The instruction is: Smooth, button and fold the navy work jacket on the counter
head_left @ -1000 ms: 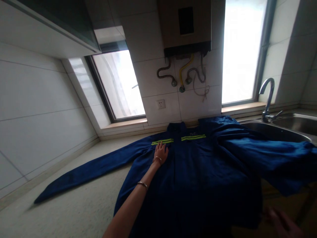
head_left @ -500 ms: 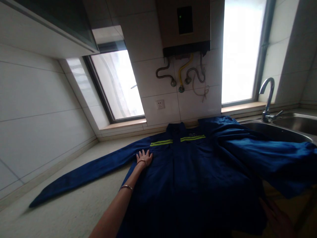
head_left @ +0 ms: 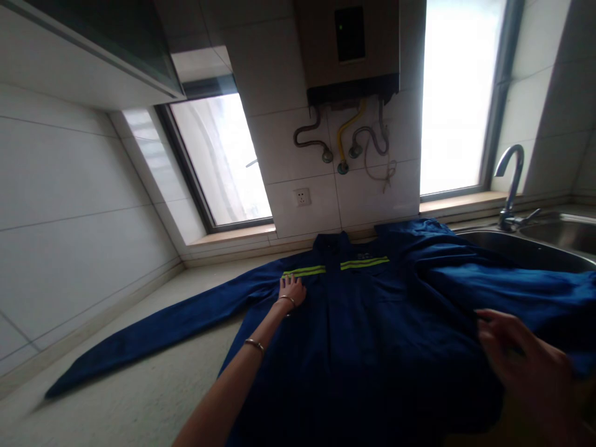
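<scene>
A dark blue long-sleeved work jacket (head_left: 363, 335) lies front up, with yellow-green stripes across its chest and its collar toward the wall. One sleeve (head_left: 153, 332) stretches out flat to the left. The other sleeve (head_left: 516, 285) lies bunched and creased on the right, reaching over the sink's near side. My left hand (head_left: 293, 290) rests palm down on the jacket's chest just below the left stripe, fingers extended. Over the jacket's right side is my right hand (head_left: 521, 354), its fingers bent. Blur and shadow hide whether it grips any cloth.
The jacket lies on a pale countertop (head_left: 121, 397) that meets a tiled wall. A metal sink (head_left: 565, 236) with a tall curved faucet (head_left: 512, 186) stands at the right. Above hangs a water heater (head_left: 349, 49) with pipes; a cabinet (head_left: 93, 56) juts out at upper left.
My left hand has slid right across the jacket's chest, nearer the stripe. My right hand has risen from the lower right edge to above the jacket's right side. The view has shifted slightly.
</scene>
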A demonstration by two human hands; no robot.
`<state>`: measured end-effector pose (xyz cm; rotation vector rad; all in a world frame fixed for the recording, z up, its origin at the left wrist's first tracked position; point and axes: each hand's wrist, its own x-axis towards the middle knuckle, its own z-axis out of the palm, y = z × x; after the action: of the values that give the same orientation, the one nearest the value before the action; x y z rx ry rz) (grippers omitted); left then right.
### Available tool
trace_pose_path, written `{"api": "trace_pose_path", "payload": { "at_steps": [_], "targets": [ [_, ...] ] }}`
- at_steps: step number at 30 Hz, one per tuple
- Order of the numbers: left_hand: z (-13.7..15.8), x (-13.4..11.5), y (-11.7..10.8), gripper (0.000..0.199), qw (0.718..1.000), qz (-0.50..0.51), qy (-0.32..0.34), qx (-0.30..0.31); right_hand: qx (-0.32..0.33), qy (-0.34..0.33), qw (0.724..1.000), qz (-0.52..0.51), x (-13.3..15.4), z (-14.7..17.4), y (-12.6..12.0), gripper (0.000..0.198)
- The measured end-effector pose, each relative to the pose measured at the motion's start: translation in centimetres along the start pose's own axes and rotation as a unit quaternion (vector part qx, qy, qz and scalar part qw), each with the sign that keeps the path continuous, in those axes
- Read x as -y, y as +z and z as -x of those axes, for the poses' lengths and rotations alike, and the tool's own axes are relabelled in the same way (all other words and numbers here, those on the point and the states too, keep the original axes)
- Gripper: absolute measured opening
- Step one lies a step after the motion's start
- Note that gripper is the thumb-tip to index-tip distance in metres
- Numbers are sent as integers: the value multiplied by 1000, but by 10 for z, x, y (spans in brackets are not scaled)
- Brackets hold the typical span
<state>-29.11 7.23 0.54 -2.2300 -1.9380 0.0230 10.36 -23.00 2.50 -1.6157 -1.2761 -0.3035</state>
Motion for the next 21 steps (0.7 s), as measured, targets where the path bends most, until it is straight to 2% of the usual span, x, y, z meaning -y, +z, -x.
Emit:
{"api": "trace_pose_path", "payload": {
  "at_steps": [2, 5, 8, 11, 15, 21],
  "targets": [
    [-6, -13, 8, 63, 998, 62, 9, 32, 95, -86, 991, -48, 42, -41, 34, 34],
    [-9, -21, 18, 70, 994, 97, 4, 57, 224, -137, 962, -80, 74, -98, 111, 36],
    [-7, -20, 22, 70, 994, 94, 6, 55, 335, -126, 933, -33, 72, -131, 189, 43],
    [-6, -19, 20, 69, 995, 87, 1, 55, 418, -86, 903, 58, 53, -137, 241, 54],
    [-6, -18, 18, 69, 995, 87, 1, 58, 463, -76, 875, 121, 31, -126, 268, 62],
    [-5, -19, 23, 70, 993, 104, 3, 58, 435, -101, 886, 124, 19, -119, 274, 58]
  ]
}}
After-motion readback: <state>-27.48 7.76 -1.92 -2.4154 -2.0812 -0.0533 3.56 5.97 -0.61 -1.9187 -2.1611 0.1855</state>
